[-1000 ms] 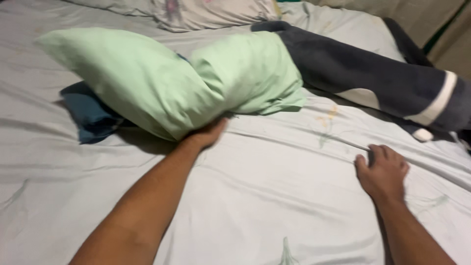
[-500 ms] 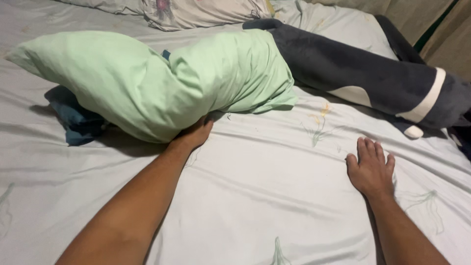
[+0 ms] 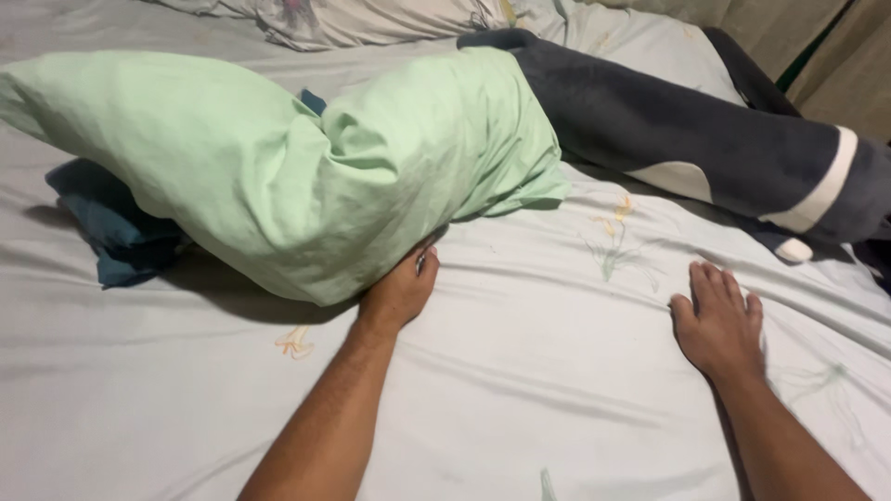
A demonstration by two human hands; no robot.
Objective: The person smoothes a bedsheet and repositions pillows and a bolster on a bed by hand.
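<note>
My left hand (image 3: 401, 289) reaches under the lower edge of a pale green pillow (image 3: 278, 158). Its fingers are tucked beneath the fabric, holding the pillow, which bends in the middle and lies across the bed. My right hand (image 3: 720, 321) rests flat, palm down, on the light grey flower-printed bed sheet (image 3: 520, 371), fingers stretched out and holding nothing. It is well to the right of the pillow.
A dark blue cloth (image 3: 104, 227) pokes out from under the pillow's left end. A dark grey blanket with a white stripe (image 3: 705, 139) lies at the upper right. A patterned pillow (image 3: 371, 19) sits at the head of the bed.
My left hand has shifted with the green pillow, which now sits lower and closer to me. My right hand uncurled from the sheet and lies flat.
</note>
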